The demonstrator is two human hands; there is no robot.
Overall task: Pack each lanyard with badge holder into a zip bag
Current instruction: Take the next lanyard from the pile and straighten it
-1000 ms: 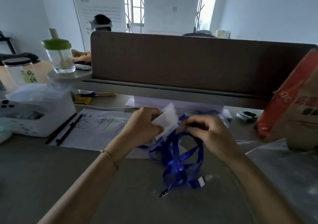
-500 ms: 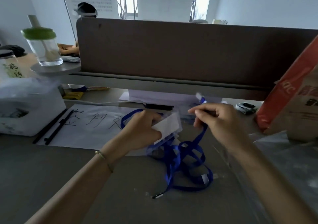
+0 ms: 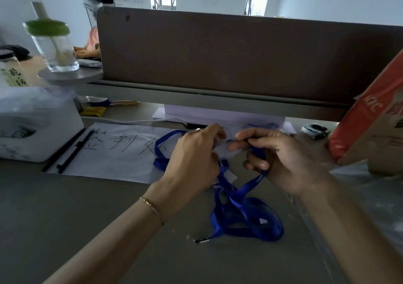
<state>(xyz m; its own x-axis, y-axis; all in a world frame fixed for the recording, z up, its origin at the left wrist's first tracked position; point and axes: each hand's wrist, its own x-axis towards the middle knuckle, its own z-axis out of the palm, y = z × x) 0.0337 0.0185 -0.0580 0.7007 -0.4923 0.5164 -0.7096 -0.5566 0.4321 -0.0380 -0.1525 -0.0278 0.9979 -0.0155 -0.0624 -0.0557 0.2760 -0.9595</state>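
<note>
Blue lanyards (image 3: 246,214) lie tangled on the grey desk (image 3: 91,214) below my hands, with a black clip end near the front. My left hand (image 3: 196,155) grips a clear badge holder (image 3: 226,152) that shows between both hands. My right hand (image 3: 277,155) pinches the holder's other edge, and a blue strap runs under its fingers down to the tangle. One strap loop (image 3: 165,144) sticks out to the left of my left hand. Clear zip bags (image 3: 370,196) lie on the right side of the desk.
A handwritten paper sheet (image 3: 117,150) and two black pens (image 3: 69,150) lie at the left. A white tissue box (image 3: 35,126) stands beyond them. An orange paper bag (image 3: 370,113) stands at the right. A brown partition (image 3: 239,57) closes the back, with a green-lidded cup (image 3: 54,44) beside it.
My hands have come closer together around the badge holder. The right hand has dropped from its raised pull on the strap. The lanyard tangle has spread lower on the desk.
</note>
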